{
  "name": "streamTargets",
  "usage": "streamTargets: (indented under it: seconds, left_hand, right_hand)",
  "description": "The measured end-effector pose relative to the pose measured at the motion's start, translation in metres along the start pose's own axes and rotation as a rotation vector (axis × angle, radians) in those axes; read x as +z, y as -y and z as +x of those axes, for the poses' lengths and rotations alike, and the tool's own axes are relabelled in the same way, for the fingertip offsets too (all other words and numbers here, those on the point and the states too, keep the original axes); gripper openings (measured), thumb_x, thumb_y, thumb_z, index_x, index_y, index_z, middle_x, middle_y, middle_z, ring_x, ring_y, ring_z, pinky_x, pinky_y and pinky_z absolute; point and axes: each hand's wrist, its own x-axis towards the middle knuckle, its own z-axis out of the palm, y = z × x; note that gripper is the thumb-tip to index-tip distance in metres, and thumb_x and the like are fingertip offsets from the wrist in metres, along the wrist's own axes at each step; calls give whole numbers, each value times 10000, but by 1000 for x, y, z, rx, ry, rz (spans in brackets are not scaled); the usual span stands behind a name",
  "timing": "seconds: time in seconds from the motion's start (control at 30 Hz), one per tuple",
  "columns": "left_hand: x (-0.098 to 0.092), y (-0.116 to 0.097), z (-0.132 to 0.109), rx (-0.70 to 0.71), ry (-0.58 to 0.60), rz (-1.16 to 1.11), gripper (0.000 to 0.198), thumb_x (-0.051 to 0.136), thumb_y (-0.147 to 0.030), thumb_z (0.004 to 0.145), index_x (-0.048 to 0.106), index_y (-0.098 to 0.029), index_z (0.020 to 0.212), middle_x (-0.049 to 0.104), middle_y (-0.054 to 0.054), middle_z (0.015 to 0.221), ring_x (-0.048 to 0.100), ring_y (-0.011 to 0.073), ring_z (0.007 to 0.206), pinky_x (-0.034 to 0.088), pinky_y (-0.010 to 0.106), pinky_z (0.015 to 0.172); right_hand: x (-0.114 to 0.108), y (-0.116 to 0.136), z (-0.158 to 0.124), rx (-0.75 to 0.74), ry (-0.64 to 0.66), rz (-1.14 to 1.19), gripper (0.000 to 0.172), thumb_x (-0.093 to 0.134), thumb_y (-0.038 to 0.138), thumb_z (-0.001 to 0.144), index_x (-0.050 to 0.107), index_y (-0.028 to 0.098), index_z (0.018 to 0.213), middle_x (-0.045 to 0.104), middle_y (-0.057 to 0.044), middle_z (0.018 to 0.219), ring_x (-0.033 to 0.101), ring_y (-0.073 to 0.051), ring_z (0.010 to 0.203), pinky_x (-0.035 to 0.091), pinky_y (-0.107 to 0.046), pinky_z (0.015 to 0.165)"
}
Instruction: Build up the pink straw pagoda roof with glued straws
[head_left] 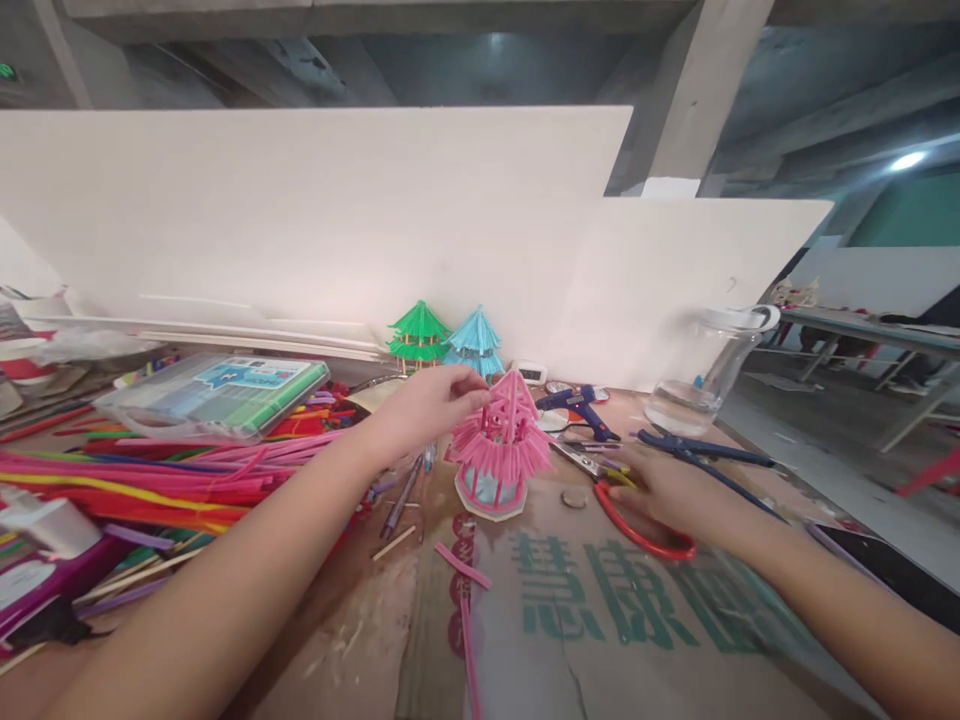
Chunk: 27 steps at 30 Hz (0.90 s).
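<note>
A pink model pavilion (510,455) with a fringed roof stands on a small octagonal base in the middle of the table. My left hand (431,405) reaches to its upper roof, fingers bent together against the left side; some fingertips are hidden. On the right, my right hand (660,490) is slightly blurred, its fingers curled at a yellow-handled tool (621,478). Beside and under that hand lie scissors with red handles (645,540). A short pink strip (463,566) rests in front of the pavilion.
Green (420,335) and blue (476,340) model pavilions stand behind. A glue gun (581,408), dark blue pliers (705,450) and a water jug (701,370) are at right. Coloured pipe cleaners (150,480) and a plastic case (225,395) fill the left. A white board (315,220) closes off the back.
</note>
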Motion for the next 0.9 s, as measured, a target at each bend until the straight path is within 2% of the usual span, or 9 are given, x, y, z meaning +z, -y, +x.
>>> streamTargets:
  seconds: [0.1,0.2,0.3,0.37,0.47,0.57,0.67,0.73,0.9]
  left_hand:
    - [0,-1,1,24,19,-25,324,475,-423,845,668,-187,953,710,27,985,628,211,914,466,282,755]
    - [0,-3,1,32,30,-43,319,480,-407,840,669,-186,973,712,25,988,631,206,912,463,283,765]
    - [1,-3,0,31,29,-51,318,482,-408,844,668,-185,974,714,21,949,636,200,874,460,279,743]
    - [2,-3,0,29,35,-51,323,482,-418,849,666,-182,971,711,19,921,637,196,845,458,275,718]
    - [2,-3,-1,35,45,-39,326,482,-417,856,668,-181,982,709,20,929,635,196,847,457,267,705]
    - [1,-4,-1,30,47,-41,318,481,-399,856,672,-187,997,711,20,955,633,198,870,459,265,713]
    - [0,-6,-2,22,40,-57,303,487,-395,849,673,-192,976,713,14,951,634,197,877,458,271,724]
    - [-1,-6,-2,12,41,-60,297,490,-390,845,671,-193,974,712,12,937,637,193,861,458,277,724]
    - [0,-6,-3,6,61,-58,300,486,-376,843,668,-189,992,710,15,935,642,192,851,460,276,717]
  right_hand:
    - [-18,14,-6,8,-26,-22,347,438,350,895,658,159,1085,709,-124,948,655,-262,797,458,-328,662]
    - [-30,48,-20,-265,-45,116,292,427,346,923,675,200,871,697,-59,807,629,-195,723,442,-284,653]
    - [-25,93,-34,-596,56,211,236,469,252,931,660,250,1069,697,-38,917,632,-161,813,438,-253,715]
    - [-15,119,-38,-715,163,221,307,475,207,934,608,287,1199,690,-28,988,628,-158,894,440,-254,763]
    - [5,145,-34,-629,152,224,340,542,233,903,579,212,1239,661,-80,1102,611,-206,987,448,-299,816]
    - [18,152,-26,-572,135,206,269,534,223,904,617,191,1157,655,-77,1032,607,-195,909,444,-285,752]
    - [20,147,-26,-765,103,192,282,433,163,945,636,259,1115,630,-28,969,570,-146,854,404,-249,712]
    - [18,143,-29,-920,143,185,287,412,173,965,640,278,1105,624,-3,963,555,-118,833,385,-229,713]
    - [17,145,-35,-1072,126,83,220,409,165,967,627,190,958,660,-5,947,559,-124,824,383,-248,732]
